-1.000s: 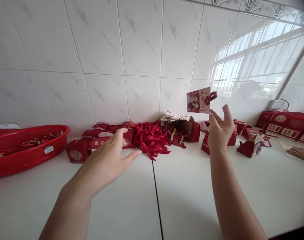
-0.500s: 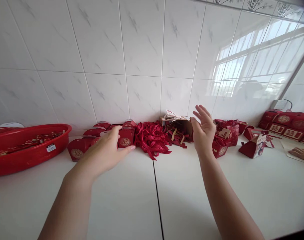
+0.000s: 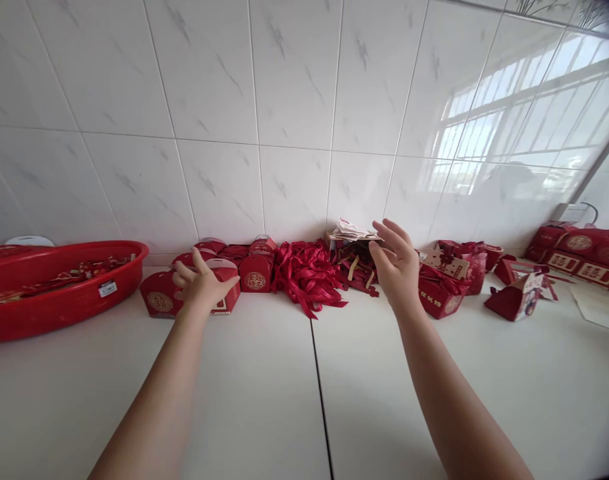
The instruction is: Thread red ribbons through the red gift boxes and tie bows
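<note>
My left hand (image 3: pixel 203 285) is open, fingers spread, in front of several red gift boxes (image 3: pixel 157 293) with gold print. It partly covers one box (image 3: pixel 227 303); whether the fingers touch it I cannot tell. Just right of these stands a small red box (image 3: pixel 256 273). A heap of dark red ribbons (image 3: pixel 307 273) lies beside it. My right hand (image 3: pixel 398 263) is raised with its fingers apart and nothing in them. Behind it, partly hidden, is an open carton of red and gold pieces (image 3: pixel 355 267) with papers (image 3: pixel 351 230) on top.
A large red basin (image 3: pixel 64 313) holding small items stands at the left. To the right are a red box with a ribbon (image 3: pixel 441 293), a triangular box (image 3: pixel 515 300) and a row of red boxes (image 3: pixel 579 250). White tiles back the white table (image 3: pixel 264 393).
My left hand has moved left and back toward the boxes, uncovering more of them. My right hand has shifted slightly. The other person's hand at the right edge is gone from view.
</note>
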### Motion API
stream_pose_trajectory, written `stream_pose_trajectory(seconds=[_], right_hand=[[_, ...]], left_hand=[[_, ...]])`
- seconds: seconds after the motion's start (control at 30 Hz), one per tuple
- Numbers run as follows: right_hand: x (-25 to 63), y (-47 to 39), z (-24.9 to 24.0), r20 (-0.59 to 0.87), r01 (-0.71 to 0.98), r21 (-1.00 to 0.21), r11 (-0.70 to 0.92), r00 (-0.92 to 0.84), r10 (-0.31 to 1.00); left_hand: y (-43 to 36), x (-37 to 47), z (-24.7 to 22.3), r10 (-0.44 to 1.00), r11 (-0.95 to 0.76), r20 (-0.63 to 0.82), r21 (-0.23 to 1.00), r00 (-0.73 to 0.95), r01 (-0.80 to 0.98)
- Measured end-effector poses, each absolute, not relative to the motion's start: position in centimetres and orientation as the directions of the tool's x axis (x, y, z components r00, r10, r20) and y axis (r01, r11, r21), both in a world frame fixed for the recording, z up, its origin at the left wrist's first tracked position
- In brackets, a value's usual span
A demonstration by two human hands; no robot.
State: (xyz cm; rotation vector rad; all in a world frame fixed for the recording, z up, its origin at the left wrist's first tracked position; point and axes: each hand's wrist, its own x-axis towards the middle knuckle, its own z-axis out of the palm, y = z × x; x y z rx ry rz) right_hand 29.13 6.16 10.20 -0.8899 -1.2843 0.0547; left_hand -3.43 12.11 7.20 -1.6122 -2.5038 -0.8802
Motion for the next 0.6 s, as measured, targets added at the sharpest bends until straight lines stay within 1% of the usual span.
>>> stream_pose_trajectory(seconds=[0.07, 0.1, 0.13, 0.2, 0.27, 0.3, 0.4, 0.5, 0.6], right_hand=[[28.7, 7.6, 9.1, 0.789, 0.539, -0.589, 0.602, 0.224, 0.572], [28.4, 8.5, 8.1, 0.763, 0.604, -0.577, 0.55, 0.156, 0.628], [27.9, 9.4, 6.9, 0.71, 0.681, -0.555, 0.477, 0.089, 0.699], [26.7, 10.9, 3.7, 0.621, 0.743, -0.531, 0.406, 0.015, 0.784], [25.6, 11.8, 0.2, 0.558, 0.783, -0.515, 0.35, -0.003, 0.83], [25.1, 12.1, -1.3, 0.524, 0.799, -0.504, 0.328, -0.02, 0.852], [24.7, 12.5, -4.4, 0.422, 0.835, -0.475, 0.279, -0.062, 0.904], [25.5, 12.8, -5.2, 0.357, 0.855, -0.462, 0.234, -0.062, 0.932], [26.6, 13.3, -5.0, 0.318, 0.871, -0.455, 0.184, -0.034, 0.947]], left_hand=[[12.6, -4.0, 6.6, 0.798, 0.249, 0.373, 0.511, -0.474, 0.823], [12.8, -4.3, 6.4, 0.813, 0.238, 0.36, 0.513, -0.458, 0.825], [13.0, -4.5, 6.1, 0.847, 0.223, 0.334, 0.484, -0.414, 0.846], [13.3, -4.9, 5.5, 0.927, 0.199, 0.228, 0.375, -0.298, 0.905], [13.4, -5.0, 5.2, 0.971, 0.17, 0.114, 0.282, -0.209, 0.944], [13.5, -5.0, 5.1, 0.979, 0.16, 0.079, 0.259, -0.186, 0.953], [13.4, -4.8, 5.4, 0.981, 0.153, 0.074, 0.252, -0.177, 0.956], [13.1, -4.2, 6.2, 0.989, 0.109, 0.067, 0.24, -0.128, 0.965], [12.2, -3.3, 7.2, 1.0, 0.009, 0.021, 0.231, -0.015, 0.973]])
